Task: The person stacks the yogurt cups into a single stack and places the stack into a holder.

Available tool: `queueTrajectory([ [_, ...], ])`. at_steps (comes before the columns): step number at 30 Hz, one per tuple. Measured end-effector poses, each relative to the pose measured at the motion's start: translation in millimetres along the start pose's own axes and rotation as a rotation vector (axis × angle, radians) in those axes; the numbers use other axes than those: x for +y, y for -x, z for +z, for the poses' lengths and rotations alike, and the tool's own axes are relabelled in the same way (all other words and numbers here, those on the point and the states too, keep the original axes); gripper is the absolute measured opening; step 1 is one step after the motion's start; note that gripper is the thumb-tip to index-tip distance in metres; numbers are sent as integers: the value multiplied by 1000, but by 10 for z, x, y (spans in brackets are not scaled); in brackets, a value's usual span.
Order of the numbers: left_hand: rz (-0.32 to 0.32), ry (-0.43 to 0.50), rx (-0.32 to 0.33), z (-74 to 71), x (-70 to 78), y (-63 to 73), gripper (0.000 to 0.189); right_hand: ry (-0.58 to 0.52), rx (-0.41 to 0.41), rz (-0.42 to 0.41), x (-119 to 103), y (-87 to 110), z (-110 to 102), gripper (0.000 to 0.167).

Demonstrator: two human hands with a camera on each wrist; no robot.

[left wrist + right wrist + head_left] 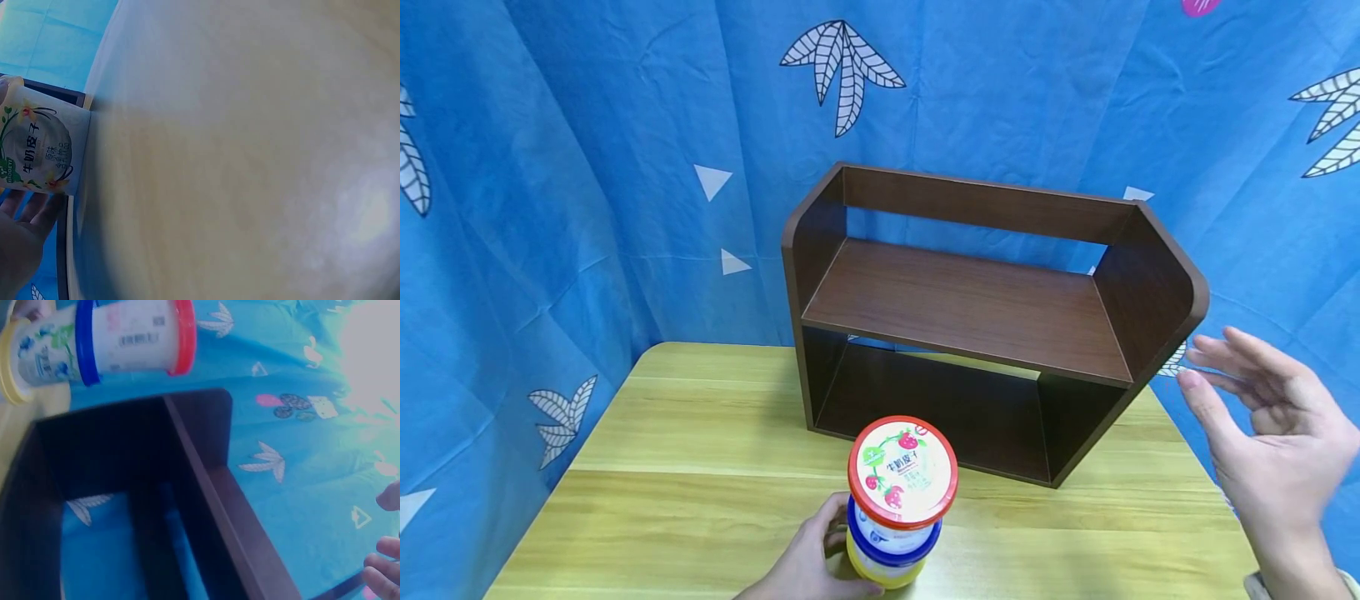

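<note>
Three round tubs stand stacked in front of the shelf. A red-lidded tub (903,472) with a strawberry label is on top. Below it comes a blue-lidded tub (891,537), and at the bottom a yellow-lidded tub (886,571). My left hand (816,554) grips the bottom tub from the left, thumb in front and fingers behind. In the left wrist view a white tub (37,147) shows between thumb and fingers. My right hand (1277,417) is raised in the air at the right of the shelf, thumb and fingers apart, holding nothing.
A dark brown two-tier shelf (962,308) stands on the light wooden table (677,467), slightly angled, its raised side panels (1157,275) at either end. A blue patterned curtain (647,125) hangs behind and along the sides.
</note>
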State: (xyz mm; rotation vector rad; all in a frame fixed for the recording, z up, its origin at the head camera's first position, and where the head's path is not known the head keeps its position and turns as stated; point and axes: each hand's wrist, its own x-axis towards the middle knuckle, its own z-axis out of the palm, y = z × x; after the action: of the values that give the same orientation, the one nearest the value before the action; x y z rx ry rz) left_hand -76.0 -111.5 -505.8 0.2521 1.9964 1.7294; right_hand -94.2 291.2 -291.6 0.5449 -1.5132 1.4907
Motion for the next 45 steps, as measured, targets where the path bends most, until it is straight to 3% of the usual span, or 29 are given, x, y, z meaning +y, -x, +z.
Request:
queueTrajectory([
  [5, 5, 2, 0, 3, 0, 13, 89, 236, 35, 37, -12, -114, -30, 47],
  [12, 0, -8, 8, 9, 24, 18, 91, 370, 51, 86, 45, -268, -39, 42],
  [22, -7, -9, 10, 9, -4, 6, 91, 708, -6, 121, 159, -412, -102, 39],
  [39, 58, -18, 6, 17, 11, 8, 87, 737, -21, 126, 226, -487, -93, 37],
  [45, 22, -11, 17, 27, 6, -1, 89, 751, -23, 122, 235, -475, -109, 38],
])
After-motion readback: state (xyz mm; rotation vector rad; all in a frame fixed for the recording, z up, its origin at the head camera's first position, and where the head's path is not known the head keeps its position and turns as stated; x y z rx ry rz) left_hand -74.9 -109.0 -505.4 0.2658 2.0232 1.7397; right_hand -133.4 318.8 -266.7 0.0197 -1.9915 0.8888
